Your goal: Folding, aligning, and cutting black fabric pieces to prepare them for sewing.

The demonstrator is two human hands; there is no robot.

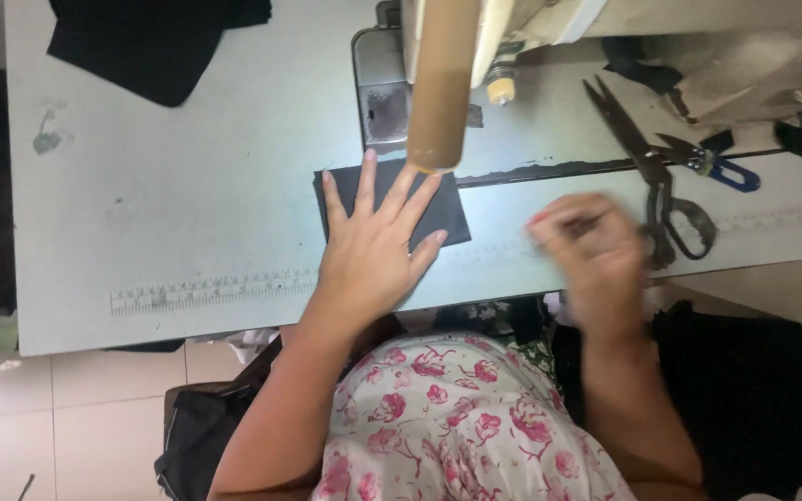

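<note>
The flowered dress (457, 417) is nearest; left hand (373, 246), fingers spread, must press the dark cloth piece (443, 211) flat, while blurred right hand (596, 246) fingers look curled.

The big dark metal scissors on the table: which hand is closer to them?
Right. The right hand, blurred, is just beside the big dark metal scissors; the left hand lies flat on the dark rectangular cloth piece, farther away.

cloth piece (438, 215): table (187, 195) middle, just before sewing machine (475, 37)
left hand (373, 246): flat on cloth piece, near front edge
right hand (591, 246): right of cloth piece, front edge
scissors (656, 176): just right of right hand
ruler (211, 290): along front edge, left
dark fabric (155, 42): back left corner
</note>
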